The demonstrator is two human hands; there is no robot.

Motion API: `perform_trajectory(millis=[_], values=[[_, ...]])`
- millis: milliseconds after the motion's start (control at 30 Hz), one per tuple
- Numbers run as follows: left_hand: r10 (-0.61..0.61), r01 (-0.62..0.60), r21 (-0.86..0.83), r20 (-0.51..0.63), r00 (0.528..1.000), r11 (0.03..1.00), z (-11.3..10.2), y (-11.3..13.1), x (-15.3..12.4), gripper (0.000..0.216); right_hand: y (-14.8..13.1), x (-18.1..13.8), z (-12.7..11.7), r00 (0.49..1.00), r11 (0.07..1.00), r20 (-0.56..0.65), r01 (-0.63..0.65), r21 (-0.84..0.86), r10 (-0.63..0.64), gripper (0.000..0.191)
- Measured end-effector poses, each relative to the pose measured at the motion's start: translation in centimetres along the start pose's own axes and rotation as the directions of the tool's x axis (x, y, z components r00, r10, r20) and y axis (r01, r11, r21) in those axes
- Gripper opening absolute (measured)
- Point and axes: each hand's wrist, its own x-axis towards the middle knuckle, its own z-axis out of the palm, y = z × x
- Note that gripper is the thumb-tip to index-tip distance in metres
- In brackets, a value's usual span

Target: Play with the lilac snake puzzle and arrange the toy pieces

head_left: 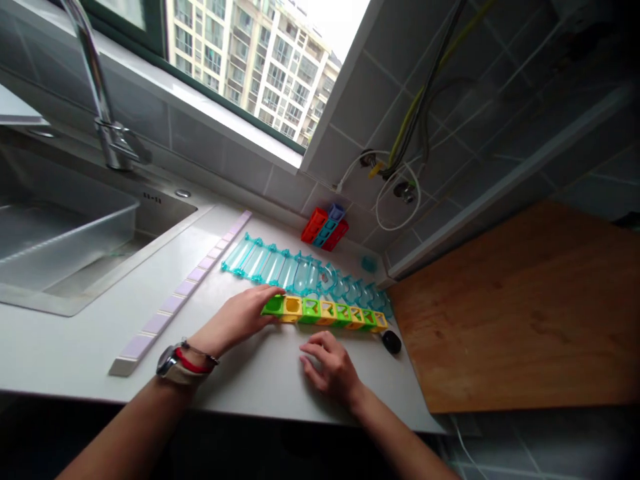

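My left hand (250, 311), with a watch and red band at the wrist, grips the left end of a row of green and yellow plastic blocks (327, 312). Its thumb and fingers lie on either side of the green end block (274, 305). Nearer the counter's front edge, my right hand (327, 367) holds nothing, its fingers loosely bent and apart. Just behind the block row lie clear turquoise-edged plastic pieces (273, 265) in a long line. Red, blue and purple blocks (327, 228) form a small cluster by the wall.
A slanting row of pale purple and white blocks (186, 288) lies at left, beside the sink (75, 308) with its faucet (103, 113). A small black object (391, 343) sits near the right end. A wooden board (520, 313) borders the counter; cables (415, 107) hang above.
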Motion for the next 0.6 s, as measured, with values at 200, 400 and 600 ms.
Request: perform_trajectory(millis=[200, 400, 600], values=[[0.108, -0.121, 0.117, 0.108, 0.988, 0.986, 1.8, 3.3, 2.0, 0.060, -0.1, -0.9, 1.3, 0.991, 0.993, 0.099, -0.080, -0.084, 0.088, 0.021], [0.219, -0.248, 0.157, 0.184, 0.958, 0.956, 0.9, 7.6, 5.5, 0.064, -0.1, 0.0, 1.0, 0.989, 0.992, 0.133, -0.052, -0.115, 0.067, 0.025], [0.151, -0.177, 0.244, 0.123, 0.981, 0.954, -1.4, 7.8, 16.5, 0.042, -0.6, 1.4, 1.3, 0.974, 0.988, 0.189, -0.110, -0.106, 0.128, 0.038]])
